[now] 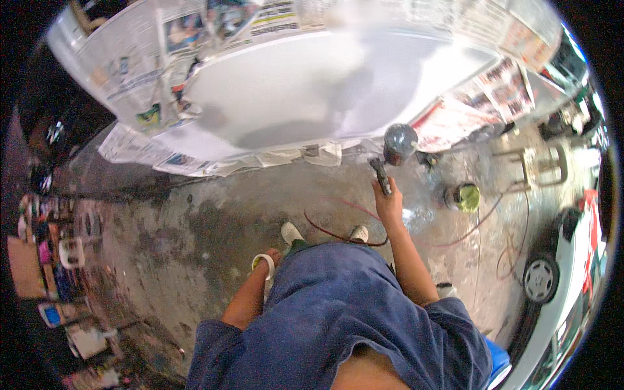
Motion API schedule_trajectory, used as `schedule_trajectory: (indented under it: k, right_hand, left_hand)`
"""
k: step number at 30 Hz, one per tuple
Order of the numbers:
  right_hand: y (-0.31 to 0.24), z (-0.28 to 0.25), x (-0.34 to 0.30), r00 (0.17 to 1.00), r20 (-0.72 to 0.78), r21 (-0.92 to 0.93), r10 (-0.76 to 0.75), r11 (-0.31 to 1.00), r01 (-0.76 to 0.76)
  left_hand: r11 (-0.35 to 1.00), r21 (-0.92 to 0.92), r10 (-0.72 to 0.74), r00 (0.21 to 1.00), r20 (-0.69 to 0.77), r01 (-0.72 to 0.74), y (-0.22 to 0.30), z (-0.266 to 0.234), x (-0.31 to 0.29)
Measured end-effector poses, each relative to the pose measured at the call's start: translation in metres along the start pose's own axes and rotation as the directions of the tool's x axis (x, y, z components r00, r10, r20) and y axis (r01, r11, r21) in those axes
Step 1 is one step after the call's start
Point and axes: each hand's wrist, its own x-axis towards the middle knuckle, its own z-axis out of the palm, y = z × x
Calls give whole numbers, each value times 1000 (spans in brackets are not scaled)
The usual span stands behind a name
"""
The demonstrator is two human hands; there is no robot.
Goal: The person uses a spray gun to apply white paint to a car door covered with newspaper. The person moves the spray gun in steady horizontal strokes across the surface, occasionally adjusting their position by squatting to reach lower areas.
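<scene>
A spray gun (381,177) with a round dark grey paint cup (400,143) on top is gripped in my right hand (389,200), held out in front of a car body panel (292,84). The panel is pale grey to white, with newspaper (130,81) masking its surroundings. A hose (344,240) curves below the gun near my shoes. My left hand (275,255) hangs low beside my dark blue shirt, and a pale ring like a roll of masking tape (263,265) sits around its wrist. The left fingers are too small and partly hidden to make out.
On the concrete floor to the right stands a can (465,197) with yellow-green paper or lining. Beyond it is a pale stool (543,168), with hoses lying about. A white car (559,279) is parked at right. Clutter and a white chair (71,253) line the left side.
</scene>
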Motion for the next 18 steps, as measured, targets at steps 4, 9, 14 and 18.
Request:
schedule_trajectory:
  k: [4, 9, 14, 18]
  right_hand:
    - [-13, 13, -15, 949, 290, 139, 120, 976, -166]
    - [-31, 45, -30, 865, 502, 147, -5, 986, -79]
    - [-135, 66, -49, 831, 501, 197, -243, 967, 165]
    - [-224, 84, -77, 860, 380, 262, -341, 931, 254]
  left_hand:
    - [973, -190, -173, 963, -205, 134, 15, 24, -20]
    - [917, -375, -308, 834, -458, 133, 46, 21, -42]
    - [832, -534, -376, 863, -338, 153, -37, 26, -22]
    - [892, -433, -240, 948, -207, 131, -135, -26, -27]
